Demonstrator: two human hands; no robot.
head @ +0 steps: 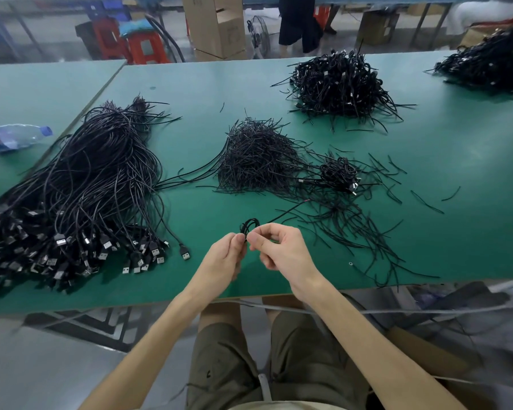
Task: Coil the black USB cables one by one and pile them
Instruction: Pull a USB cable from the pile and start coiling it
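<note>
Small coil of thin black USB cable (249, 225), held just above the near edge of the green tabletop (208, 285). The left hand (227, 257) pinches the loops, probably to stop them springing apart. The right hand (280, 247) pinches beside them, its other fingers loosely curled. Bundle of uncoiled black cables (86, 184) at left; pile of coiled cables (339, 173) beyond. No legible writing

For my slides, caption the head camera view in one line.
Left hand and right hand pinch a coiled black cable over a green table strewn with cable heaps.
</note>
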